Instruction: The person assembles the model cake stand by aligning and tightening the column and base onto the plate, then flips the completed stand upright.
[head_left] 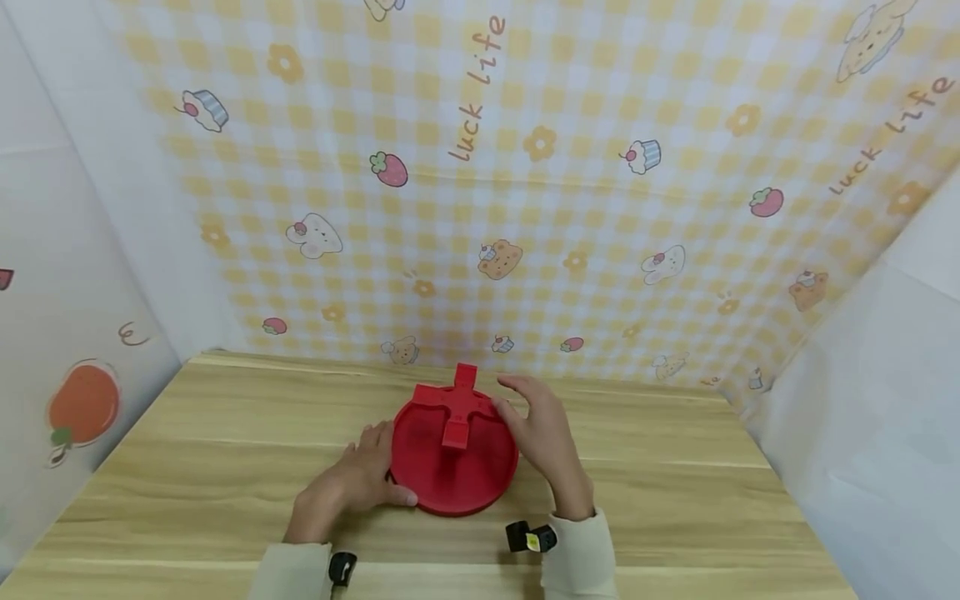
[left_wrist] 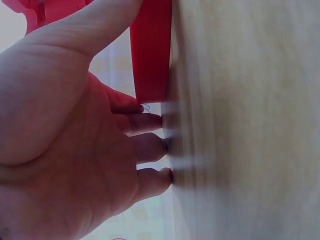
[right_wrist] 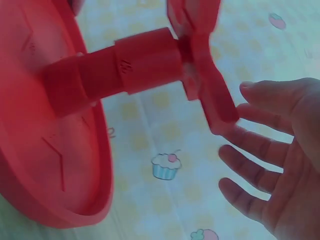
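Observation:
A red round shallow dish (head_left: pixel 450 479) lies on the table. From it rises a red upright post (right_wrist: pixel 100 72), topped by a red cross-shaped piece (head_left: pixel 457 407) with block-like arm ends. At the dish's left side rests my left hand (head_left: pixel 363 471), its thumb along the near rim. In the left wrist view its fingertips touch the tabletop beside the dish wall (left_wrist: pixel 152 55). My right hand (head_left: pixel 543 429) is beside the cross's right arm, thumb and fingers spread apart. Seen from the right wrist, fingertips are right at that arm's end (right_wrist: pixel 220 112), not curled round it.
The wooden tabletop (head_left: pixel 675 483) runs back to a yellow checked cloth (head_left: pixel 450 208) with printed cartoons. White cloth panels stand at the left (head_left: pixel 67 208) and right (head_left: pixel 892 358). Black wrist devices are by the left cuff (head_left: pixel 342 568) and right cuff (head_left: pixel 531 537).

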